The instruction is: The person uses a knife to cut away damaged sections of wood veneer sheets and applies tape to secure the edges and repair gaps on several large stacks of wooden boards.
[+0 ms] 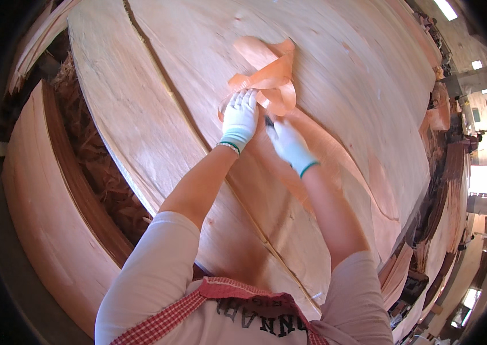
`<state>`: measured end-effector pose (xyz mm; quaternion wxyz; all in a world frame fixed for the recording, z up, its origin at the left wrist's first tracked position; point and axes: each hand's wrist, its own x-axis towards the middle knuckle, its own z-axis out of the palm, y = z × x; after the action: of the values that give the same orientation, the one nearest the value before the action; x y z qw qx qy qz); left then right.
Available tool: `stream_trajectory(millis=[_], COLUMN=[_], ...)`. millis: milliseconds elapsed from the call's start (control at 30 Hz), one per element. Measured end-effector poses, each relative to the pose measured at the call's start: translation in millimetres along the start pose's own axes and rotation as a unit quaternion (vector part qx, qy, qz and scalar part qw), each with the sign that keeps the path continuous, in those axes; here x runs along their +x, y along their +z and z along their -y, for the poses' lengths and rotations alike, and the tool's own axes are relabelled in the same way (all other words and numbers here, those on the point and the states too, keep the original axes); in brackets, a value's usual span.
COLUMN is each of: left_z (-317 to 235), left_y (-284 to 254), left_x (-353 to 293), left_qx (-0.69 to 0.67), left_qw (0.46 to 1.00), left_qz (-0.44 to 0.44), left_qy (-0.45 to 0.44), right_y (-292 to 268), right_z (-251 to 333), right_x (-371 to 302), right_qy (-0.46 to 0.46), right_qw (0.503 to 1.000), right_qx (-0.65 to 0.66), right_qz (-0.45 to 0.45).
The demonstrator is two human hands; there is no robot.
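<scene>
My left fingers point(246, 99) lie straight and together by the curled veneer strip point(269, 73) just beyond them; whether they grip it, I cannot tell. My right fingers point(276, 131) clasp a dark tool point(269, 121) above the wood sheet point(197, 69).

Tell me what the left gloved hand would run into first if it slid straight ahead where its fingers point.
The left hand would most likely meet the curled orange strip just beyond its fingertips; whether it would touch it or pass under a raised loop is unclear from this view.
</scene>
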<state>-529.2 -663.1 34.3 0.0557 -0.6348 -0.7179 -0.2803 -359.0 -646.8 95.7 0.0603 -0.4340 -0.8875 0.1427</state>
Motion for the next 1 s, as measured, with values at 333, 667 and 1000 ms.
stream_trajectory(millis=[333,667,1000], left_z=[-1.3,-8.6,-14.3], left_y=[-11.4,-20.6,-17.1], left_x=[1.4,1.1,6.2], left_qx=[-0.036,0.088,0.018], left_qw=[0.999,0.985,0.994], left_qz=[-0.028,0.146,0.095], left_qy=[-0.024,-0.023,-0.052], right_y=[-45.0,-23.6,-51.3], right_z=[-23.5,-17.9,-24.0], right_x=[34.2,-48.4,91.2], right_qy=[0.201,0.213,0.233], right_qw=[0.977,0.957,0.598], right_qx=[-0.065,0.151,0.731], right_qz=[-0.008,0.131,-0.232])
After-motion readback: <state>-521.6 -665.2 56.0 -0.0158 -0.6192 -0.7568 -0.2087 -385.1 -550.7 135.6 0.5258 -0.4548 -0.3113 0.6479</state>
